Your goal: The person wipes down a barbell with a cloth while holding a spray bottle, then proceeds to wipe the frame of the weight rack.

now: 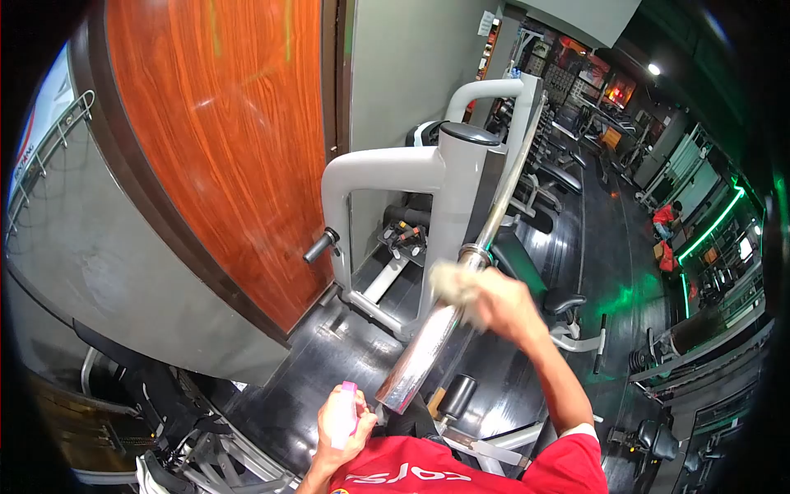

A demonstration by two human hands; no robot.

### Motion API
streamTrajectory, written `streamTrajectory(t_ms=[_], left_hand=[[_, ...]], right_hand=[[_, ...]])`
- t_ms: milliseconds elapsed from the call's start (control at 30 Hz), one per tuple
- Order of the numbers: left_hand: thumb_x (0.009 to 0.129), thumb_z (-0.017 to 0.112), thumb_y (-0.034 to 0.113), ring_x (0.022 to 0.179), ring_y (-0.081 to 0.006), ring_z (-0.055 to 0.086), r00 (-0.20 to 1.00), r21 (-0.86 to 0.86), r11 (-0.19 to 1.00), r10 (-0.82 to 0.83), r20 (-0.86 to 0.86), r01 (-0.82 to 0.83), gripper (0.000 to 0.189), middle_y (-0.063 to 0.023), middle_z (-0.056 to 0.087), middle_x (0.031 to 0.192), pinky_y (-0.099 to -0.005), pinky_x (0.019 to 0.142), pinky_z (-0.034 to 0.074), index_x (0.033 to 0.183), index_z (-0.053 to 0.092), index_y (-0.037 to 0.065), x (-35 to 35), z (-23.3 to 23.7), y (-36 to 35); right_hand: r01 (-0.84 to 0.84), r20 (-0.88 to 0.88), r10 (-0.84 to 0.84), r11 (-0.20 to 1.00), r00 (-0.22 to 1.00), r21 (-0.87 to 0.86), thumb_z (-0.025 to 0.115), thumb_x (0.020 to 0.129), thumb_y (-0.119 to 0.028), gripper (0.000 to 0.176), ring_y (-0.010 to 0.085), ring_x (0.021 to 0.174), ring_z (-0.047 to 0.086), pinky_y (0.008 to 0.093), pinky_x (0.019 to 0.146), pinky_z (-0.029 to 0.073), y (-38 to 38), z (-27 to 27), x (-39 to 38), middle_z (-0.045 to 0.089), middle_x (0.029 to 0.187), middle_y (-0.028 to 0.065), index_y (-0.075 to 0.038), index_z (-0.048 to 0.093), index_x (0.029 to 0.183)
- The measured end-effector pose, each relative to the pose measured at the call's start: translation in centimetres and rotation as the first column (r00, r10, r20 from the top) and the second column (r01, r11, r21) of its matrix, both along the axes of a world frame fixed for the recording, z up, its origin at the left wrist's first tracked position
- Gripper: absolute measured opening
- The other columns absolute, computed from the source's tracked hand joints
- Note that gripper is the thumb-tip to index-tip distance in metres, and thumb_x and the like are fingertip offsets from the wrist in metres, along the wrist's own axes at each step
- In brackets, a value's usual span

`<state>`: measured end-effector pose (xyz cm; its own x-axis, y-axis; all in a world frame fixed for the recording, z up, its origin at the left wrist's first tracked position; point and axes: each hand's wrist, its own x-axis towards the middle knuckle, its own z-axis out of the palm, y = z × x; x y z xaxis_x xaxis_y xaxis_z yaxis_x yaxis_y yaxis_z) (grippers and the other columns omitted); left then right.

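Observation:
My right hand (506, 309) is closed around a pale cloth (451, 284), which is pressed against the thick sleeve of a barbell (424, 354). Motion smears both hand and cloth. The shiny bar points toward me, with its near end low in the view and its thin shaft running away to the upper right. Below and left of that end, my left hand (336, 420) grips a small white bottle with a pink top (350, 403), apparently a spray bottle. Part of the bottle is hidden by my fingers.
A light grey rack frame (383, 169) with a black peg (321, 245) stands just beyond the bar. To the left is a wood-panelled door (239, 123). Benches (559, 177) and other gym machines line the right side, where a person in red (665, 216) is far off.

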<state>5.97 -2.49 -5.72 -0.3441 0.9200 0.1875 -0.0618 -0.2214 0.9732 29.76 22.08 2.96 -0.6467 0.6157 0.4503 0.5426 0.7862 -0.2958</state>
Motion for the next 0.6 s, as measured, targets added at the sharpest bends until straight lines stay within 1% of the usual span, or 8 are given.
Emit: streamTrajectory(t_ms=[33, 167, 300, 367, 433, 500, 567, 600], left_hand=[[0.081, 0.075, 0.006, 0.067, -0.0137, 0.057, 1.000, -0.004, 1.000, -0.007, -0.027, 0.007, 0.029, -0.0077, 0.057, 0.084, -0.0275, 0.061, 0.048, 0.100, 0.054, 0.003, 0.0, 0.1, 0.1], [0.081, 0.076, 0.009, 0.066, -0.0123, 0.056, 0.999, 0.002, 1.000, -0.011, -0.036, 0.011, 0.030, -0.0066, 0.056, 0.086, -0.0261, 0.061, 0.048, 0.100, 0.055, 0.003, 0.2, 0.1, 0.2], [0.082, 0.079, 0.015, 0.066, -0.0108, 0.056, 0.997, -0.010, 1.000, 0.020, -0.071, -0.020, 0.033, -0.0057, 0.056, 0.089, -0.0248, 0.061, 0.048, 0.101, 0.055, 0.002, 0.4, -0.6, 0.5], [0.081, 0.081, 0.024, 0.065, -0.0098, 0.055, 0.999, -0.014, 1.000, 0.011, 0.035, -0.010, 0.039, -0.0053, 0.056, 0.090, -0.0244, 0.061, 0.047, 0.101, 0.055, 0.002, 0.7, -0.7, 0.8], [0.081, 0.081, 0.026, 0.065, -0.0096, 0.055, 1.000, 0.000, 1.000, 0.008, 0.002, -0.008, 0.041, -0.0054, 0.056, 0.090, -0.0243, 0.061, 0.047, 0.101, 0.054, 0.002, 0.7, -0.5, 1.0], [0.081, 0.082, 0.029, 0.065, -0.0093, 0.055, 0.999, 0.017, 1.000, 0.007, -0.033, -0.006, 0.043, -0.0054, 0.056, 0.091, -0.0241, 0.061, 0.047, 0.101, 0.054, 0.002, 0.8, -0.4, 1.1], [0.081, 0.081, 0.031, 0.065, -0.0090, 0.056, 0.997, 0.000, 0.999, 0.043, -0.065, -0.044, 0.045, -0.0058, 0.056, 0.091, -0.0241, 0.061, 0.047, 0.102, 0.054, 0.002, 0.8, -0.5, 1.2], [0.081, 0.081, 0.031, 0.065, -0.0090, 0.056, 0.997, -0.003, 0.999, 0.043, -0.070, -0.043, 0.045, -0.0058, 0.056, 0.091, -0.0241, 0.061, 0.047, 0.102, 0.054, 0.002, 0.8, -0.5, 1.0]], right_hand=[[0.130, -0.062, -0.124, 0.986, 0.990, 0.106, 0.065, 0.080, -0.006, 0.042, 0.0326, 0.080, 0.069, 0.0375, 0.064, 0.058, 1.6, 0.1, 0.2, 0.068, 0.092, 0.0139, -0.018, 0.064, 0.120], [0.314, 0.100, -0.309, 0.949, 0.946, -0.031, 0.068, 0.082, -0.011, 0.043, 0.0334, 0.080, 0.068, 0.0392, 0.069, 0.057, -1.1, 1.1, -1.7, 0.069, 0.093, 0.0142, -0.017, 0.062, 0.124], [-0.244, 0.092, 0.267, 0.947, 0.959, -0.210, 0.070, 0.075, -0.015, 0.052, 0.0278, 0.061, 0.066, 0.0359, 0.054, 0.056, -7.7, 1.3, -2.3, 0.067, 0.085, 0.0078, -0.026, 0.062, 0.125], [-0.303, 0.241, 0.408, 0.875, 0.880, -0.377, 0.066, 0.078, -0.018, 0.059, 0.0278, 0.072, 0.068, 0.0366, 0.060, 0.058, -8.8, 2.5, -2.3, 0.067, 0.093, 0.0067, -0.028, 0.054, 0.134], [-0.306, 0.191, 0.370, 0.905, 0.909, -0.295, 0.065, 0.076, -0.016, 0.057, 0.0267, 0.073, 0.068, 0.0355, 0.061, 0.058, -6.3, 2.2, -1.4, 0.067, 0.092, 0.0056, -0.028, 0.057, 0.131], [0.030, 0.173, -0.021, 0.998, 0.985, -0.047, 0.066, 0.075, -0.013, 0.047, 0.0264, 0.075, 0.069, 0.0375, 0.061, 0.057, -3.8, 2.1, -0.8, 0.068, 0.091, 0.0065, -0.026, 0.064, 0.121], [0.343, 0.037, -0.341, 0.937, 0.939, -0.060, 0.066, 0.079, -0.011, 0.040, 0.0335, 0.081, 0.068, 0.0400, 0.070, 0.056, -0.5, 1.5, -0.2, 0.069, 0.093, 0.0130, -0.016, 0.065, 0.119], [0.373, 0.022, -0.373, 0.920, 0.928, -0.121, 0.065, 0.079, -0.011, 0.039, 0.0344, 0.082, 0.068, 0.0414, 0.070, 0.056, -0.1, 2.1, -0.6, 0.069, 0.093, 0.0142, -0.016, 0.065, 0.118]])
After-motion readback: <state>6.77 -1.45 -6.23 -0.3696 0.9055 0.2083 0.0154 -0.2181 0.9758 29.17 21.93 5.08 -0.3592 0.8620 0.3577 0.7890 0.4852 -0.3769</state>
